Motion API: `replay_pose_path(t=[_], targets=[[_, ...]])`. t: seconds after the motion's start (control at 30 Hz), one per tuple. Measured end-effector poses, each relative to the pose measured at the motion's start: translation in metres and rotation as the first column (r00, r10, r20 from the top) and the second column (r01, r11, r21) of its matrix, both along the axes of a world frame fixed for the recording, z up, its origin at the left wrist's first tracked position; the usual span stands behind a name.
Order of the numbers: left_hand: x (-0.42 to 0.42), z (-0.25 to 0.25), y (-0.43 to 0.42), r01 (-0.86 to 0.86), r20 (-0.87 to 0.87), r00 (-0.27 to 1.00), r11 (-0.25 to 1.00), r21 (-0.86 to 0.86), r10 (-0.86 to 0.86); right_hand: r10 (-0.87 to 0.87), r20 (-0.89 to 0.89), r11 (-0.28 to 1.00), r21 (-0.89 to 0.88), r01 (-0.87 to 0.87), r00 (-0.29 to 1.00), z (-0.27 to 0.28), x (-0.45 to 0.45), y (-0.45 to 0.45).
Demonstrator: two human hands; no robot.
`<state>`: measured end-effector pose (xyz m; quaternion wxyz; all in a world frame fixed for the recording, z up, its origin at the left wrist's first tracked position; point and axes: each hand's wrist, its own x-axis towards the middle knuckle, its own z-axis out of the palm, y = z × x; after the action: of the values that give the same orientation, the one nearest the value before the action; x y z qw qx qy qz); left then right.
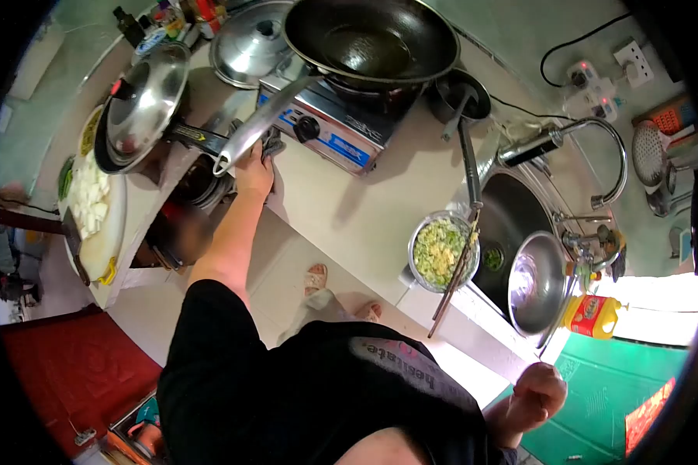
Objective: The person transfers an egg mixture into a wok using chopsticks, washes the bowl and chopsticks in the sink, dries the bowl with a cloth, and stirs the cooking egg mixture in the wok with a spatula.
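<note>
My left hand (254, 169) reaches to the counter edge, its fingers closed on a crumpled grey cloth (271, 144). Just above it passes the long metal handle of a large dark wok (372, 46), which sits on a gas stove (326, 120) with a little oil in its bottom. The handle of a lidded pan (143, 108) also ends close to this hand. My right hand (539, 395) hangs at my side, curled into a loose fist, with nothing visible in it. Chopsticks (461, 267) rest across a bowl of chopped green and yellow filling (440, 252).
Right of the bowl is a sink (492, 209) with a metal basin (537, 283) and a curved faucet (613, 155). A small pot (457, 97) with a ladle stands beside the stove. At left lies a board (116, 225) with white cut pieces and a knife (74, 244).
</note>
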<state>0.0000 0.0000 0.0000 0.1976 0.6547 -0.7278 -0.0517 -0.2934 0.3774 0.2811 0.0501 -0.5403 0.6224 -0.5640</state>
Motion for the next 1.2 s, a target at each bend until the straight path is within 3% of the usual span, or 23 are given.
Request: replay_pose_path(t=[0.07,0.1,0.2,0.27,0.3,0.33,0.4,0.43,0.5,0.53,0.57,0.6,0.67,0.7,0.73,0.77,0.83,0.9,0.97,1.03,1.13,1.2], targets=[[-0.011,0.014,0.036,0.108,-0.076,0.991,0.994,-0.023,-0.11,-0.085,-0.072,0.994,0.057,0.089,0.994,0.015,0.006,0.0],[-0.02,0.013,0.015,0.191,-0.069,0.978,0.98,-0.061,-0.195,-0.105,-0.067,0.994,0.0,0.106,0.992,-0.016,0.006,-0.019],[-0.046,0.018,0.09,0.417,-0.13,0.897,0.907,-0.058,-0.422,-0.1,0.01,0.993,0.056,0.099,0.995,-0.013,0.002,-0.014],[-0.059,0.016,0.131,0.559,-0.097,0.818,0.824,-0.098,-0.566,-0.022,0.068,0.998,0.056,0.018,0.997,-0.028,-0.005,-0.007],[-0.075,0.027,0.148,0.603,-0.137,0.789,0.797,-0.012,-0.599,0.056,0.097,0.997,0.045,-0.06,0.994,-0.033,-0.01,-0.007],[-0.089,0.018,0.164,0.616,-0.159,0.763,0.779,-0.114,-0.627,0.057,0.11,0.995,0.074,-0.066,0.992,-0.033,-0.01,-0.01],[-0.103,0.018,0.19,0.681,-0.321,0.666,0.724,-0.108,-0.673,0.044,0.088,0.982,0.177,-0.059,0.995,-0.029,-0.015,-0.011],[-0.104,0.017,0.199,0.651,-0.332,0.683,0.749,-0.127,-0.65,0.032,0.048,0.981,0.187,-0.041,0.998,-0.028,-0.017,-0.017],[-0.1,0.022,0.215,0.402,-0.745,0.61,0.916,-0.004,-0.271,0.076,0.044,0.987,0.141,-0.082,0.996,-0.028,-0.027,-0.022],[-0.088,0.02,0.216,0.199,-0.855,0.518,0.969,0.147,0.023,0.079,0.06,0.992,0.094,-0.084,0.995,-0.03,-0.032,-0.023],[-0.072,0.032,0.209,0.045,-0.923,0.26,0.952,0.304,0.283,0.093,0.054,0.99,0.097,-0.098,0.994,-0.031,-0.035,-0.025],[-0.052,0.044,0.203,-0.054,-0.867,-0.051,0.865,0.499,0.496,0.09,0.099,0.986,0.128,-0.103,0.991,-0.028,-0.038,-0.022],[-0.016,0.018,0.172,-0.137,-0.898,-0.255,0.906,0.402,0.359,0.094,0.155,0.989,0.101,-0.11,0.983,-0.036,-0.036,-0.029],[-0.007,-0.011,0.154,-0.168,-0.903,-0.248,0.902,0.397,0.351,0.108,0.148,0.986,0.111,-0.125,0.983,-0.039,-0.035,-0.031],[-0.006,-0.003,0.139,-0.195,-0.91,-0.237,0.901,0.387,0.34,0.162,0.128,0.973,0.147,-0.18,0.979,-0.043,-0.034,-0.033],[-0.021,0.006,0.133,-0.196,-0.838,-0.106,0.815,0.546,0.536,0.212,0.111,0.956,0.184,-0.23,0.971,-0.045,-0.033,-0.034],[-0.063,-0.033,0.132,-0.504,-0.828,0.314,0.821,0.269,0.464,0.241,0.082,0.937,0.24,-0.254,0.967,-0.044,-0.027,-0.035],[-0.08,-0.035,0.154,-0.431,-0.851,0.295,0.855,0.287,0.434,0.25,0.113,0.934,0.234,-0.27,0.962,-0.044,-0.027,-0.035],[-0.107,-0.048,0.193,-0.366,-0.776,0.387,0.856,0.366,0.497,0.225,0.125,0.933,0.26,-0.251,0.966,-0.046,-0.031,-0.036],[-0.129,-0.029,0.229,-0.231,-0.642,0.492,0.8,0.554,0.588,0.191,0.146,0.934,0.277,-0.226,0.971,-0.05,-0.035,-0.039],[-0.125,-0.017,0.251,-0.149,-0.72,0.491,0.861,0.486,0.491,0.223,0.106,0.917,0.313,-0.246,0.969,-0.056,-0.04,-0.036],[-0.103,0.009,0.255,0.073,-0.736,0.558,0.86,0.505,0.384,0.237,0.131,0.908,0.324,-0.267,0.963,-0.054,-0.045,-0.035]])
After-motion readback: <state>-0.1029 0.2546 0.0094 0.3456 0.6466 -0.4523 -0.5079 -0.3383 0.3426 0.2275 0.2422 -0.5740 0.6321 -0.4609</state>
